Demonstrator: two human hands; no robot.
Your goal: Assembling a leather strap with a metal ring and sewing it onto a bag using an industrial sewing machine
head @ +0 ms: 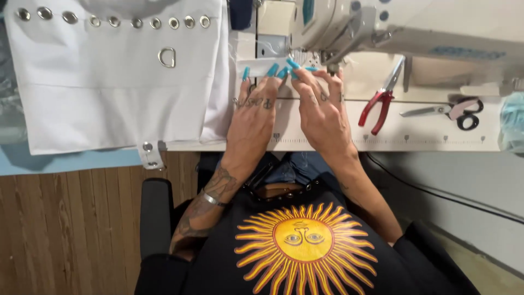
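Observation:
My left hand (254, 112) and my right hand (322, 104) lie side by side on the pale sewing table (426, 136), fingertips pressing a narrow white fabric strip (256, 64) just in front of the needle area of a white sewing machine (349, 24). Both hands have long turquoise nails. The strip runs left from under the machine head. A large white fabric piece with metal eyelets and a D-ring (114, 82) lies spread to the left of my left hand.
Red-handled pliers (376, 106) and scissors with black and pink handles (456, 111) lie to the right of my right hand. A black cable (436, 194) runs below the table edge. Wooden floor (65, 229) at lower left.

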